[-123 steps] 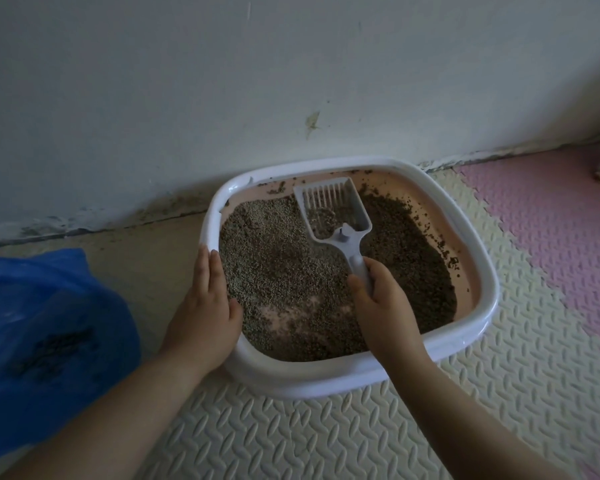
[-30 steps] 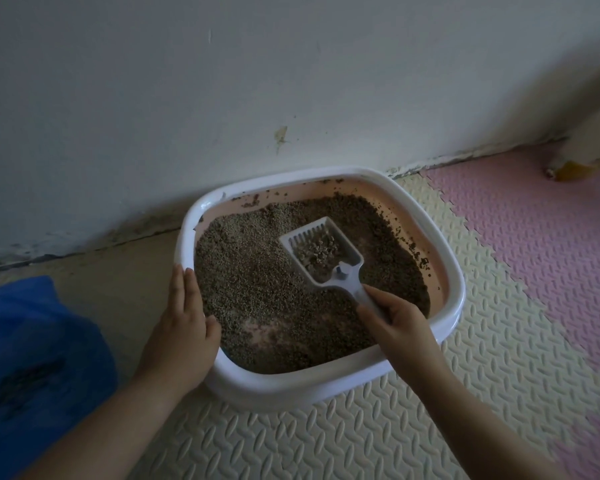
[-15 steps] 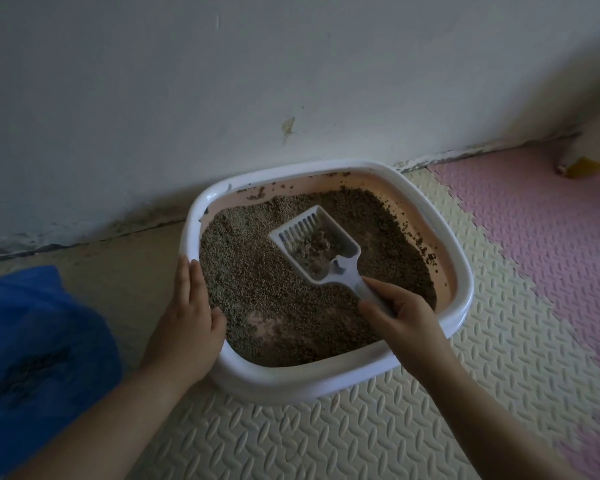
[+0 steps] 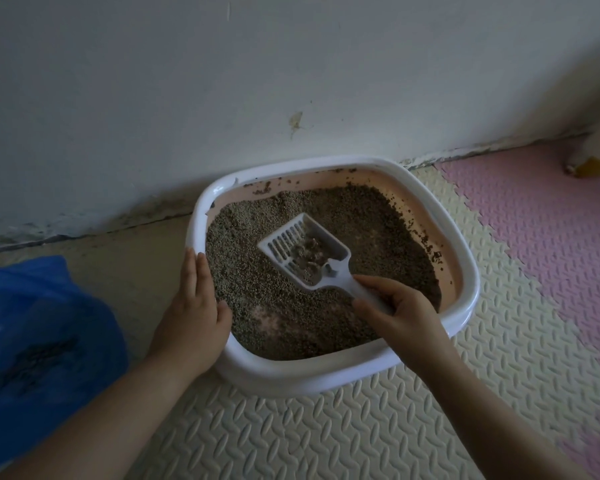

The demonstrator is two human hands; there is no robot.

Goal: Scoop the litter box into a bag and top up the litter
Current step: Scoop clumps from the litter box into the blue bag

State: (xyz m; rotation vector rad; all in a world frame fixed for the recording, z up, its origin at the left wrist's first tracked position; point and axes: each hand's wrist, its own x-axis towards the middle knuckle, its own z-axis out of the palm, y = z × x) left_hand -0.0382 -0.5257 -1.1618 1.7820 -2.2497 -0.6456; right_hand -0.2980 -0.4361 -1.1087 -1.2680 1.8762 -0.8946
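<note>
The box (image 4: 329,379) sits on the cream mat (image 4: 326,441) close against the wall (image 4: 291,64), its pink inside holding grey litter (image 4: 253,289) with a bare patch near the front. The left hand (image 4: 191,317) lies flat on the box's left rim, fingers straight and together, thumb over the inner edge. The right hand (image 4: 406,318) curls round the handle of the white scoop (image 4: 284,242), which is over the litter mid-box, slotted end pointing away and left, a few dark clumps (image 4: 309,258) in it. A blue bag (image 4: 42,341) lies at the left, apart from the box
</note>
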